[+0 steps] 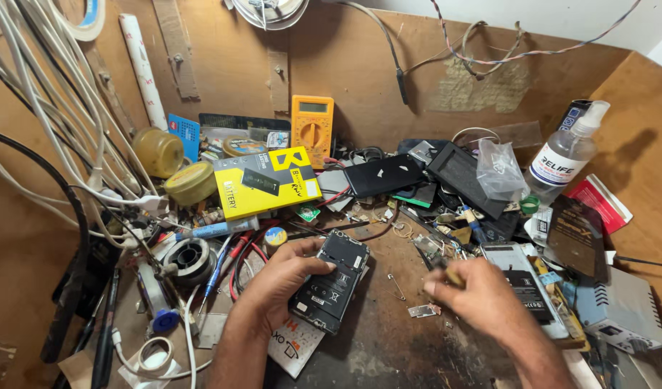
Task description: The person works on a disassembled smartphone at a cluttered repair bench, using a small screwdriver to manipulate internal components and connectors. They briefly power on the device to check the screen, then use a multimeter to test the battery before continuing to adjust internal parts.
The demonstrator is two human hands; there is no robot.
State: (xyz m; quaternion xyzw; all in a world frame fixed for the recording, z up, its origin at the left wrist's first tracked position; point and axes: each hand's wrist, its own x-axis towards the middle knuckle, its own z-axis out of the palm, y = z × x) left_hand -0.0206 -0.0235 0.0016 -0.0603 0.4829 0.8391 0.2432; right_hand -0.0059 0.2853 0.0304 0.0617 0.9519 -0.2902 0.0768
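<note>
My left hand point(280, 282) grips an opened black phone point(331, 288) lying back-up on the workbench, its battery and inner parts exposed. My right hand point(475, 295) is to the right of it, fingers pinched on a small yellowish tool point(453, 276) whose tip I cannot make out. A small metal piece point(423, 310) and a safety pin point(396, 286) lie on the bench between the two hands.
A yellow box point(266, 184), an orange multimeter point(312, 127), a clear spray bottle point(566, 155), two jars point(174, 167), black phone parts point(383, 175), another opened phone point(522, 284), screwdrivers point(219, 263) and white cables point(50, 122) crowd the brown bench.
</note>
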